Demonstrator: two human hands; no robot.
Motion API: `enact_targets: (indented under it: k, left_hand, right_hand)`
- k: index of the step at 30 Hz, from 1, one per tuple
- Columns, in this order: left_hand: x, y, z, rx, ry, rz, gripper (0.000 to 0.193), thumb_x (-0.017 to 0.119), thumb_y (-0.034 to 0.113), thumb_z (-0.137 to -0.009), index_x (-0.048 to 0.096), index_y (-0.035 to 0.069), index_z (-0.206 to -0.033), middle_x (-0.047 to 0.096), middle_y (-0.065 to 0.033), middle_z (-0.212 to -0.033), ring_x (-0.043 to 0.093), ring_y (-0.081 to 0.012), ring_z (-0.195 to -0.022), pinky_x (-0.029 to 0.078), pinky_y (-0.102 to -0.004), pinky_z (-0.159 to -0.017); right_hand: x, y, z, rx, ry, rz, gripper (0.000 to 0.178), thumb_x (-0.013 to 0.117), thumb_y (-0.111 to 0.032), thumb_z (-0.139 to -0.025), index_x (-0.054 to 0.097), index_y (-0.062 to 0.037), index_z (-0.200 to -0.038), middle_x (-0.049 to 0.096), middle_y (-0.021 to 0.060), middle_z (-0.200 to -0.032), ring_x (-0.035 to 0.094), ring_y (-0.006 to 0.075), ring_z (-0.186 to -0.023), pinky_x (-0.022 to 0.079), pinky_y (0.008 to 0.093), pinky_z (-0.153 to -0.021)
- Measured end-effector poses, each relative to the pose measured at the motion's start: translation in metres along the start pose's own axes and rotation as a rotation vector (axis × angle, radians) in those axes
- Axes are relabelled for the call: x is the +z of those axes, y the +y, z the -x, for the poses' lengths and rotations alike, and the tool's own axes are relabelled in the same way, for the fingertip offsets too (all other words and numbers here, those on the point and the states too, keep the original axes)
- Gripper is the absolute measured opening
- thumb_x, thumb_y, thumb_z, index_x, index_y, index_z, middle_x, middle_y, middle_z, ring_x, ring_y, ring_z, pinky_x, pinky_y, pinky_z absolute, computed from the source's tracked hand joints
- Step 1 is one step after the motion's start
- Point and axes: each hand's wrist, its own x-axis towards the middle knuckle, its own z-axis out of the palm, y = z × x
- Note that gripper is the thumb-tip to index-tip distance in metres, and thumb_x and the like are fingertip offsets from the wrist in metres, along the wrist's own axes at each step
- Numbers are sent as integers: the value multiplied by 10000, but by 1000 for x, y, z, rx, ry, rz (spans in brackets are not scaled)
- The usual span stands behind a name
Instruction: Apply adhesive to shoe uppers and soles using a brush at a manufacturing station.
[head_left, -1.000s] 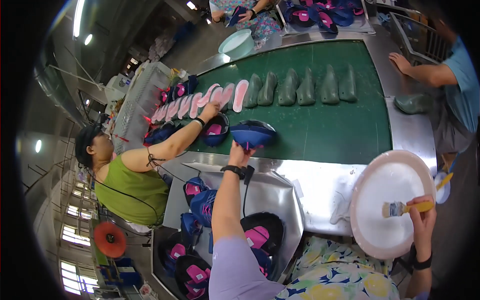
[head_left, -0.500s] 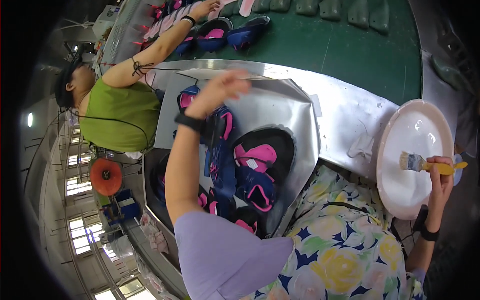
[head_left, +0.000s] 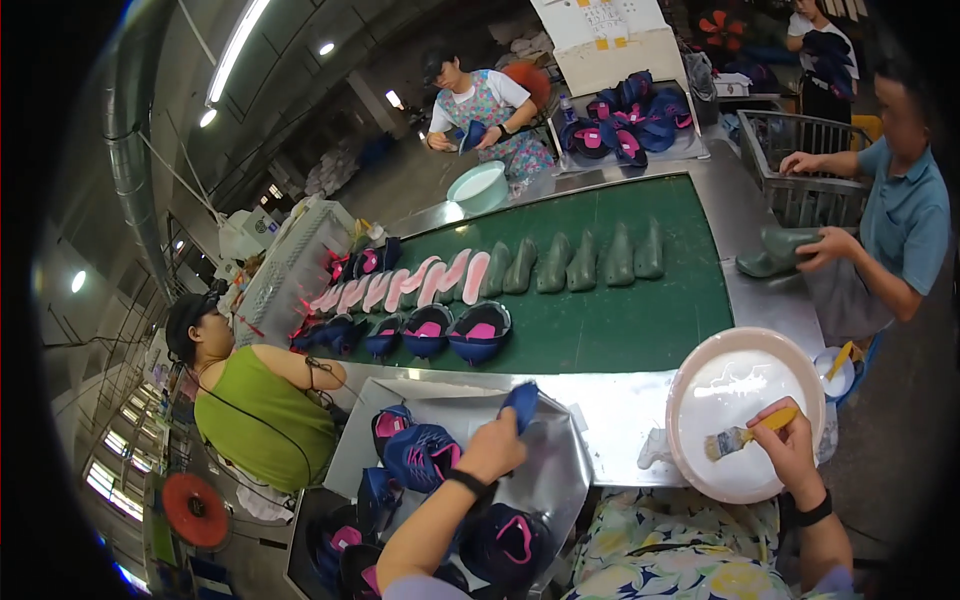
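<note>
Head view: left hand [head_left: 494, 448], gripping blue shoe upper [head_left: 521, 404]; right hand [head_left: 787, 443], closed on brush [head_left: 748, 434] above basin [head_left: 677, 410]. Apparent step: pickup; next move likely needs upper near brush.

Room lies between green lasts [head_left: 583, 265] and pink basin [head_left: 675, 420].

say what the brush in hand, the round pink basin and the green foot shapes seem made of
Brush: yellow handle, smooth and slightly shiny, so plastic or painted wood; pale bristles, natural or synthetic unclear. Basin: probably plastic, from its smooth, pale pink one-piece look. Foot shapes: likely hard moulded plastic, judging by the even dark green and soft sheen; coated metal isn't ruled out.
</note>
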Motion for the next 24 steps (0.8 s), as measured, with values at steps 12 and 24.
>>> enact_targets:
  k: [12,24]
  left_hand:
    - [45,-5,-77,308,152,747,510,404,-182,-751,651,28,-1145,692,-126,-974,680,-219,-905,543,-303,-843]
    - [59,-18,-79,691,11,7,402,579,-92,-664,637,105,-1010,648,-111,-1170,599,-329,-1091,485,-426,-905]
  right_hand:
    - [-39,6,-36,-34,84,203,130,665,-77,-907,588,-25,-998,611,44,-943,592,105,-880,479,252,-788]
    - [33,35,-58,-107,-395,515,194,650,-158,-852,565,-8,-941,632,185,-771,635,362,-738,501,410,-693]
